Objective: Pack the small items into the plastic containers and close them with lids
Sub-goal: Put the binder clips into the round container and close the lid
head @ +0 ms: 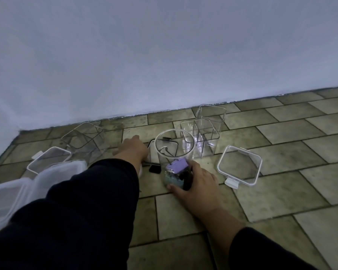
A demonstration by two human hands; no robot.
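Mid-packing: right hand (197, 180) grips the round container (172, 158), left hand (133, 149) reaches over small dark bits (154, 169) (can't tell if it's holding any), next needs a clean pinch-and-drop.

Fingers of left hand (132, 151) hidden, white lid (12, 193) cut by left edge, jar (174, 151) contents indistinct

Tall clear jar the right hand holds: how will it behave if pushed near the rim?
Probably tips rather than slides: the jar is tall and narrow, though the items piled at its bottom lower its weight. Smooth clear plastic, likely slippery; the right hand grips low at the base.
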